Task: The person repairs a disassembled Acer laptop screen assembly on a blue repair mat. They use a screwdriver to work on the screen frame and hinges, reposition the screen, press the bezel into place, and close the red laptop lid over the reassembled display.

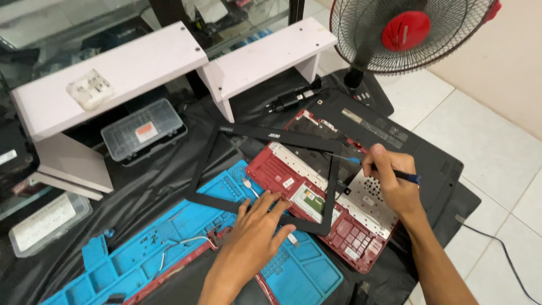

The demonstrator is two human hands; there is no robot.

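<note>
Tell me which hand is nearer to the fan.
Right. The right hand, holding a screwdriver over the red laptop case, sits below the fan. The left hand rests farther away, on the black screen frame by the blue mat.

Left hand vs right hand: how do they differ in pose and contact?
The left hand lies flat with fingers spread, pressing on the black screen bezel frame and the blue work mat; the right hand is curled in a pen-like grip. The left hand holds nothing; the right hand holds a thin dark tool, tip towards the red laptop shell. Both are bare and work over the opened laptop.
</note>
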